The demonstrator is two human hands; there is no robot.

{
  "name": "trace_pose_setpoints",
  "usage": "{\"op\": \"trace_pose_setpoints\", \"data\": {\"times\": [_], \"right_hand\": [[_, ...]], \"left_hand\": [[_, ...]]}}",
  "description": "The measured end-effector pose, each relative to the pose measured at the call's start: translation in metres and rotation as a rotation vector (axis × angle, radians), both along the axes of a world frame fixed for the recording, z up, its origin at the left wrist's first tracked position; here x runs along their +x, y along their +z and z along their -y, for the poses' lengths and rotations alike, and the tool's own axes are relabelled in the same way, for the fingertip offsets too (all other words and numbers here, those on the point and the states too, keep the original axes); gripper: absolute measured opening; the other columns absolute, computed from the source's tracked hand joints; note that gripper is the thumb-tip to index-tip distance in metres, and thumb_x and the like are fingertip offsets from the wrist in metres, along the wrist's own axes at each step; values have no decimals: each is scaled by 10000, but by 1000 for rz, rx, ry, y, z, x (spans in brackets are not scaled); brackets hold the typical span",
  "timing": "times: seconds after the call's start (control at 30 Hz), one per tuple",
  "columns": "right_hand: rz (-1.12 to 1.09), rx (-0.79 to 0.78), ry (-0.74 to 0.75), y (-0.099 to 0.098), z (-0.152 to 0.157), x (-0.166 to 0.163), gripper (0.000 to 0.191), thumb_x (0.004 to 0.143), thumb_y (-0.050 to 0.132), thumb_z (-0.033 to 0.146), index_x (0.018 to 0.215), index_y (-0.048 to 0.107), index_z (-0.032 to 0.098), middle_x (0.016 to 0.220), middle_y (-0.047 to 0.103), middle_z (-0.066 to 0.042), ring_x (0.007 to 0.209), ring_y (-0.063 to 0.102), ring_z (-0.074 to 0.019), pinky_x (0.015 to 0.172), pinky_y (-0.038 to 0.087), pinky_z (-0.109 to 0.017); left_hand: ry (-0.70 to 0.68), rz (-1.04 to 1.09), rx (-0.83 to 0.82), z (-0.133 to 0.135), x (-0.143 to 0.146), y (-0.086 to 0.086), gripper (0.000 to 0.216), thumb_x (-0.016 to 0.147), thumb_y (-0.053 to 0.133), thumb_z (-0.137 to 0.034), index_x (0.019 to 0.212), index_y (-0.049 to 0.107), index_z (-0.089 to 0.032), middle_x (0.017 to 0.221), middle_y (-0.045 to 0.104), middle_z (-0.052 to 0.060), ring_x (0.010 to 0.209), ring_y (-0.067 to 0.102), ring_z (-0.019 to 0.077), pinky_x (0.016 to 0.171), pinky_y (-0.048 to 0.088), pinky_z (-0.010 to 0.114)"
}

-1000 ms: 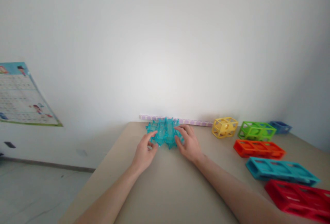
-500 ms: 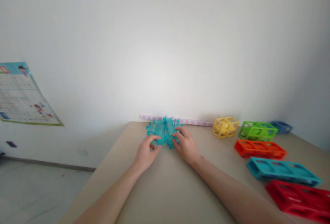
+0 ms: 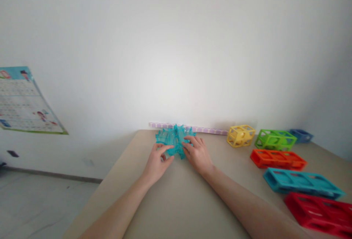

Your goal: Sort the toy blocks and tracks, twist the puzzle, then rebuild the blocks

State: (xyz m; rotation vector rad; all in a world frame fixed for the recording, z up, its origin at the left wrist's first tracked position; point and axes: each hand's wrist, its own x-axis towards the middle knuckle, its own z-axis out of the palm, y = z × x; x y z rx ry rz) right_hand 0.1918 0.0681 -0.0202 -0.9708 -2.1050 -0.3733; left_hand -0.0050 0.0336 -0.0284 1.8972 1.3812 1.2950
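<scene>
Both hands have closed inward: compared with the frame one second earlier, the left hand point(image 3: 154, 162) sits further toward 3 o'clock and the right hand point(image 3: 199, 154) slightly further toward 9 o'clock. The panels of the translucent teal piece point(image 3: 173, 138) now stand closer together at its central ridge.

Clock positions use the picture, with 12 o'clock at the top. The teal piece rests on the worktop point(image 3: 176, 202) near its far edge. Relative to the left hand, it lies at 1 o'clock; relative to the right hand, at 10 o'clock. The left index finger overlaps its near side, with the thumb just below. The right fingertips overlap its 3 o'clock side.

Finger state: on each hand, a narrow gap separates thumb and index finger. Whether either set grips the teal piece cannot be told.

Surrounding items, relative to the teal piece: a lilac patterned strip point(image 3: 210, 130) runs behind it from 12 toward 3 o'clock, along the wall point(image 3: 176, 66). At 3 o'clock stand the yellow frame point(image 3: 241, 136), green frame point(image 3: 275, 140) and dark blue frame point(image 3: 300, 136). Between 3 and 4 o'clock lie the orange frame point(image 3: 277, 159) and blue-green frame point(image 3: 304, 183); at 4 o'clock, the red frame point(image 3: 320, 211).
</scene>
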Motion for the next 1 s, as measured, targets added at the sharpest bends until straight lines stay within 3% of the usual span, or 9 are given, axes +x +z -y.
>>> {"op": "trace_pose_setpoints", "data": {"times": [0.13, 0.37, 0.57, 0.77, 0.87, 1.0], "right_hand": [[-27, 30, 60, 1, -4, 1, 195, 906, 483, 138, 910, 668, 199, 990, 654, -92, 884, 572, -224, 802, 471, -384], [-138, 62, 103, 0, -5, 2, 198, 936, 439, 164, 1006, 623, 184, 1055, 649, -114, 936, 618, -205, 826, 523, -357], [-198, 136, 203, 3, 3, 0, 210, 922, 469, 154, 1073, 606, 199, 1040, 658, -107, 961, 628, -196, 845, 535, -349], [-103, 157, 441, 8, 15, -2, 283, 900, 483, 104, 1154, 580, 182, 1069, 654, -129, 1033, 603, -231, 849, 531, -387], [-66, 119, 496, 10, 20, -5, 289, 903, 467, 111, 1155, 583, 193, 1089, 654, -121, 1079, 587, -233, 884, 520, -395], [-181, 43, 475, 13, 30, -12, 235, 881, 496, 148, 1076, 606, 216, 1086, 627, -113, 1050, 594, -227, 897, 508, -398]], "left_hand": [[45, -12, 49, 0, 0, -1, 415, 745, 631, -254, 1160, 611, -259, 1130, 445, 55, 592, 521, 52, 625, 507, 244], [8, 19, 88, 4, 1, 5, 418, 783, 613, -265, 1198, 567, -251, 1069, 520, 42, 589, 513, 49, 564, 477, 197], [-186, 376, -223, 14, 11, 18, 544, 825, 560, -450, 1310, 424, -243, 1044, 576, 68, 419, 520, 42, 303, 324, 166], [-247, 697, -289, 19, 12, 30, 401, 796, 578, -529, 1030, 470, -222, 879, 596, 23, 624, 663, 167, 355, 435, 189], [-216, 705, -261, 18, 9, 30, 383, 742, 659, -489, 907, 439, -222, 794, 590, -13, 645, 659, 166, 395, 455, 189], [-174, 636, -132, 15, 5, 27, 367, 705, 713, -396, 881, 447, -214, 803, 577, -28, 630, 616, 121, 436, 483, 193]]}}
